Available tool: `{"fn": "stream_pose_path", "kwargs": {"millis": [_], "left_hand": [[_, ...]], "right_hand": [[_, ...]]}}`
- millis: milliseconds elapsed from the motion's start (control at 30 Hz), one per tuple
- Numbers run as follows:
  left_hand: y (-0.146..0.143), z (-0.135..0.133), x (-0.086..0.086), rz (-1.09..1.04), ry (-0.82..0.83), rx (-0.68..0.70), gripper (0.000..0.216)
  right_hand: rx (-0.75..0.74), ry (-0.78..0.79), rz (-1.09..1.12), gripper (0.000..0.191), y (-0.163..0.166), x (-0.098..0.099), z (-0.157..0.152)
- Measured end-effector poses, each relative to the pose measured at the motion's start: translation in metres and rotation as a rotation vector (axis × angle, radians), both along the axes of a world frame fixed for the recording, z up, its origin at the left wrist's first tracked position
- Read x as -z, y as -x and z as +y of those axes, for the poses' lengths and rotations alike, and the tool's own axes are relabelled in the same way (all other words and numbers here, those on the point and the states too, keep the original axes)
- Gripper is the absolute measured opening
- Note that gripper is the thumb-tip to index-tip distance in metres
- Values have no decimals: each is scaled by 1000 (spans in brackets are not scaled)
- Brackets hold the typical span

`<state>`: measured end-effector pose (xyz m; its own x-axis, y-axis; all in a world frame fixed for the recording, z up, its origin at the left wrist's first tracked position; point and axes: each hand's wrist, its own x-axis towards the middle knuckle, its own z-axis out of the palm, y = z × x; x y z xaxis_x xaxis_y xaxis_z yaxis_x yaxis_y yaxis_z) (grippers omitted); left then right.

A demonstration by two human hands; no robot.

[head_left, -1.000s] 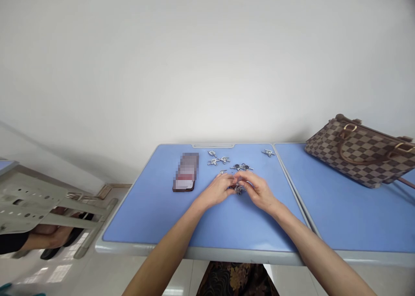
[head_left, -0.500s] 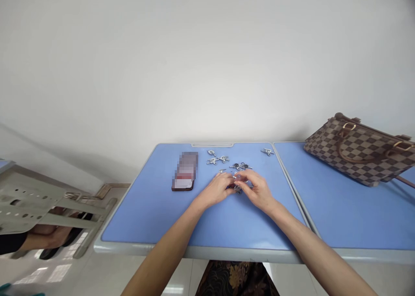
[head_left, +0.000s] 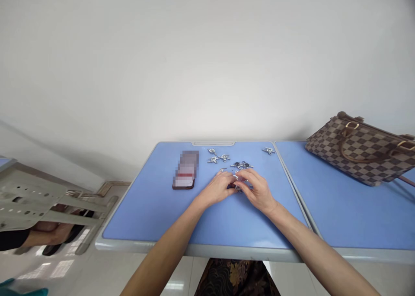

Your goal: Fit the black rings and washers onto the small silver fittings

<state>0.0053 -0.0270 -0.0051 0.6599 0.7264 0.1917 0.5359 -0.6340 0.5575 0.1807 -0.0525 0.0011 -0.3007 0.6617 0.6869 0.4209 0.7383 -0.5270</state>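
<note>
Head view, from my remote seat: both hands met low over the blue desk point(head_left: 145, 218), tips nearly touching. Left hand point(head_left: 222, 187) had its fingers curled in tight and looked pinched onto a small silver part point(head_left: 236, 177). Right hand point(head_left: 257, 190) had thumb and index bent around that same part, narrow gap between; gripping or only touching, I couldn't tell. Part sat right between the fingertips, held low, likely so a slip would land on the desk. More metal showed just under the right thumb, mostly hidden.

Black-capped pieces point(head_left: 241, 165) lay just beyond the fingertips, probably kept there for easy reach. Silver pieces point(head_left: 218, 158) sat farther off, ahead of the left fingers; a lone piece point(head_left: 268, 150) was ahead of the right, well apart, maybe set aside. Phone point(head_left: 184, 179) lay left of the left fingers, checkered bag point(head_left: 359, 151) far right of the right ones, both clear of the handwork, I figured.
</note>
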Motion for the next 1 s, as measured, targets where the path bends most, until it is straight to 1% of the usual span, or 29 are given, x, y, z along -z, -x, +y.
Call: {"fn": "stream_pose_path", "kwargs": {"millis": [100,200,267,367,500,633,800,867,1000], "left_hand": [[0,2,3,20,-22,3,6],[0,3,5,29,-50,27,4],[0,3,5,20,-55,37,4],[0,2,3,-11,-41,39,4],[-1,0,2,-8,-1,-9,3],[-2,-1,2,-9,16,-61,10],[-2,1,2,-13,17,-26,11],[-2,1,2,-11,14,-32,9],[0,1,1,44,-6,-22,1]], "right_hand": [[30,13,21,21,1,2,1],[26,33,34,24,1,2,3],[-2,36,41,25,1,1,3],[-88,61,24,28,2,-2,1],[-200,115,-1,31,2,-5,0],[-273,174,31,29,2,-7,0],[-314,278,87,32,0,-10,1],[-333,308,89,32,-3,-10,3],[-303,353,102,34,-7,-7,7]]}}
